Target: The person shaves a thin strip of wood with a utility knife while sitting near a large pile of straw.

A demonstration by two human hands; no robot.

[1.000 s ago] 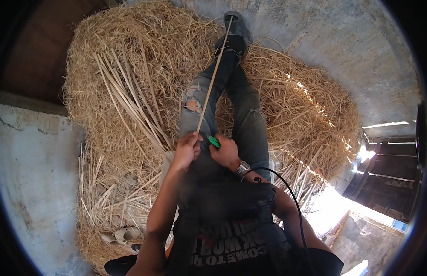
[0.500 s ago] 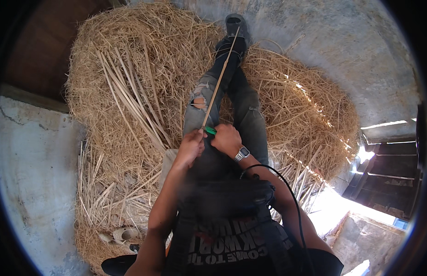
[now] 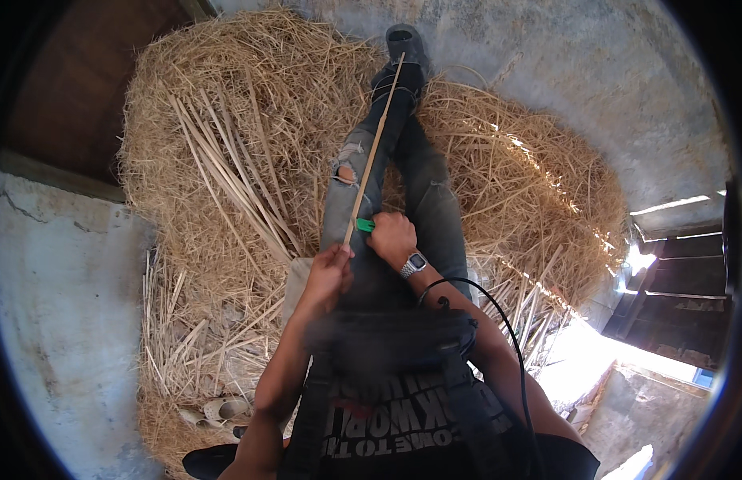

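Note:
My left hand (image 3: 329,272) is closed around the near end of a long, thin bamboo strip (image 3: 374,148). From there the strip runs away from me over my trousers to my dark shoe at the far end. My right hand (image 3: 392,238) is a fist just to the right, gripping a small green tool (image 3: 365,226). The tool's green end points left and meets the strip a little beyond my left hand; any blade is too small or hidden to make out. A metal watch (image 3: 415,263) sits on my right wrist.
Straw (image 3: 227,64) lies around my outstretched legs. On it, to the left, rests a bundle of bamboo strips (image 3: 235,180). Hollow bamboo pieces (image 3: 225,410) lie at lower left. Pale walls (image 3: 59,304) flank the straw, and a black cable (image 3: 507,324) hangs by my right arm.
My left hand has drawn back toward me with the strip, away from the green tool. My right hand has stayed nearly in place, and more of the green tool shows.

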